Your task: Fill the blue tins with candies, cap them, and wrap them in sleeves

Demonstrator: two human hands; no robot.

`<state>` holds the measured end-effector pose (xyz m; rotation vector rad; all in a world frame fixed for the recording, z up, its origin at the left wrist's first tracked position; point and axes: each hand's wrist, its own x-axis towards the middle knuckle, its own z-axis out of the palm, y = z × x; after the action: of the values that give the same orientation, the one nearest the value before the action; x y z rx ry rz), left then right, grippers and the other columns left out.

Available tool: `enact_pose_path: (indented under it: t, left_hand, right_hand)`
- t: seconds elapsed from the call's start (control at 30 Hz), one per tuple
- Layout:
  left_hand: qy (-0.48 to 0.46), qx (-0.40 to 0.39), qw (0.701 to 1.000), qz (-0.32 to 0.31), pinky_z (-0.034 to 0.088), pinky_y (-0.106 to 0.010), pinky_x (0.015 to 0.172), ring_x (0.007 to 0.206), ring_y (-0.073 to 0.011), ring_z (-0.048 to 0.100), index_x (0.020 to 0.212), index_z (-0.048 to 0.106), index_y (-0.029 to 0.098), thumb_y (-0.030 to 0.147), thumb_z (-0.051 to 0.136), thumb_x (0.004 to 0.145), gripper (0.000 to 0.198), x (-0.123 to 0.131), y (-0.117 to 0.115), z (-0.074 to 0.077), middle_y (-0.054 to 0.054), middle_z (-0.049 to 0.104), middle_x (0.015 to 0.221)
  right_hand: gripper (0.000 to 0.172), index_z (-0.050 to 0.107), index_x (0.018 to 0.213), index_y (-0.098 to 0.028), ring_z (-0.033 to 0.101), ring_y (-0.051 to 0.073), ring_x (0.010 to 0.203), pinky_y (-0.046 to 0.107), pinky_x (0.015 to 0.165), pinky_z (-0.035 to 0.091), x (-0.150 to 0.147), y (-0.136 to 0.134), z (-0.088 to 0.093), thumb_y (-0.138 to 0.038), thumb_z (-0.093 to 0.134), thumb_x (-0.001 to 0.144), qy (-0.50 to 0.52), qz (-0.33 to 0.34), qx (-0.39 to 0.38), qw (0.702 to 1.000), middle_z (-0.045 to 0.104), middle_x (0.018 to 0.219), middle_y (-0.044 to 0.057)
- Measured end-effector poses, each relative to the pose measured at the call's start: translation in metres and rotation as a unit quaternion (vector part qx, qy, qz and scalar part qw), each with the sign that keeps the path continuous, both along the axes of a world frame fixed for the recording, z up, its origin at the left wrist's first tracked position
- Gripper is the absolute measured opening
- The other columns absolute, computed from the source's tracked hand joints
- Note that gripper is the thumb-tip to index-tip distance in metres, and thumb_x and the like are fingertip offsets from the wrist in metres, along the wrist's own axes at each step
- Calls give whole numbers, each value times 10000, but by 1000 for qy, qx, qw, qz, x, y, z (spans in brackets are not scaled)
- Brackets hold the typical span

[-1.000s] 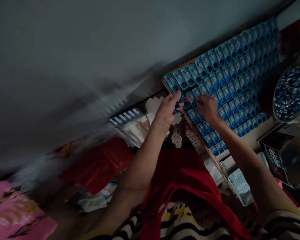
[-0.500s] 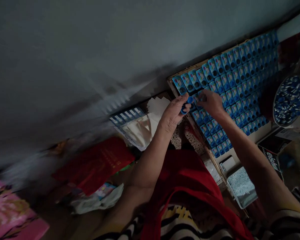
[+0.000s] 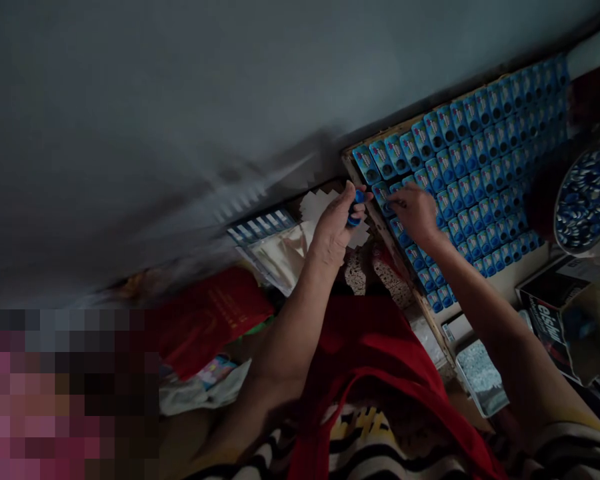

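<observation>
My left hand [image 3: 336, 223] is closed around several small blue round caps [image 3: 356, 208], just left of the board's edge. My right hand [image 3: 417, 212] is over the near-left part of the board. Its thumb and finger are pinched at a blue round cap [image 3: 387, 207] on the leftmost card [image 3: 380, 193] of the second row. Rows of blue printed cards [image 3: 450, 127] cover the board. Those in the top row show a dark round hole at the lower end, while many in lower rows have a blue disc there.
A round container of blue and silvery pieces [image 3: 587, 200] stands at the right. Below it is a black printed box [image 3: 555, 300]. A clear tub of pale bits [image 3: 481, 377] sits near the board's lower corner. Left lie a plastic-wrapped pack [image 3: 280, 257] and a red bag [image 3: 215, 313].
My right hand has moved left and down onto the leftmost second-row card. My left hand has drawn slightly left, away from the board, still holding blue caps. The view has shifted a little.
</observation>
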<state>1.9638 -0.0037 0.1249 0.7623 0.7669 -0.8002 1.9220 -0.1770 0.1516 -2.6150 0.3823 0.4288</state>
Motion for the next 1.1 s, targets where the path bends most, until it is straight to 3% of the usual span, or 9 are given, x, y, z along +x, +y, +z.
enact_pose_path:
  t: [0.13, 0.27, 0.4, 0.47, 0.57, 0.63, 0.87, 1.0, 1.1]
  left_hand:
    - [14, -26, 999, 15, 345, -88, 448, 503, -4, 449, 932, 729, 178, 428, 828, 992, 276, -1, 8, -7, -14, 688, 776]
    - [27, -60, 998, -2, 352, -85, 460, 522, -14, 481, 908, 735, 149, 251, 688, 1053, 183, 1, 8, -10, -40, 696, 781]
    - [30, -68, 997, -22, 363, -93, 478, 537, -21, 501, 908, 749, 109, 94, 649, 961, 114, 2, 11, -7, -58, 704, 787]
    - [16, -74, 997, -27, 379, -103, 498, 555, -25, 509, 935, 762, 102, 87, 683, 939, 80, 0, 13, -4, -65, 719, 814]
    - [-13, -102, 994, -34, 381, -119, 505, 570, -26, 510, 950, 774, 112, 92, 768, 911, 44, -6, 13, -6, -36, 713, 822]
    - [-27, -121, 992, -20, 383, -114, 515, 583, -22, 521, 912, 764, 121, 80, 809, 893, 63, -10, 10, -10, 5, 670, 773]
    - [30, -115, 993, 17, 375, -111, 498, 549, -16, 519, 822, 703, 146, 66, 841, 907, 180, -13, -8, -11, 55, 612, 671]
    - [20, -91, 995, 32, 410, -116, 508, 559, -6, 532, 912, 731, 157, 110, 853, 922, 132, -4, -7, -10, 8, 758, 847]
    - [26, -89, 995, 41, 396, -107, 496, 562, 0, 524, 868, 689, 163, 125, 877, 907, 196, 2, 0, -16, -23, 797, 931]
  right_hand:
    - [209, 808, 1044, -226, 725, 278, 1029, 350, 816, 506, 10, 14, 1, -135, 644, 952, 95, 38, -100, 990, 788, 1171, 101]
    - [213, 753, 1105, -238, 732, 298, 992, 371, 819, 526, 29, 9, -5, -174, 765, 902, 127, 18, -140, 982, 801, 1076, 99]
    - [322, 718, 1144, -243, 731, 308, 1005, 392, 853, 540, 39, 1, -1, -204, 847, 852, 134, 17, -131, 982, 793, 1055, 92]
    - [263, 722, 1108, -227, 725, 305, 1015, 398, 876, 538, 37, 4, 8, -183, 820, 868, 127, 22, -120, 984, 785, 1090, 107]
    - [131, 749, 1070, -220, 701, 268, 1049, 383, 934, 537, 27, 15, 18, -190, 705, 950, 33, 49, -49, 997, 772, 1129, 99]
    - [170, 773, 1072, -222, 686, 243, 1075, 370, 986, 529, 20, 24, 19, -180, 643, 970, -37, 69, 6, 997, 765, 1109, 80]
    - [226, 782, 975, -224, 656, 271, 1115, 411, 1030, 508, 14, 27, 7, -145, 577, 920, -70, 68, 27, 995, 762, 1092, 93]
    - [266, 793, 1076, -236, 688, 261, 1041, 411, 964, 547, 39, 13, -6, -200, 563, 947, -74, 15, 10, 997, 770, 1064, 76]
    - [214, 802, 1053, -240, 704, 283, 1054, 426, 944, 558, 66, 9, -21, -235, 618, 943, -38, 30, -22, 999, 773, 1031, 82]
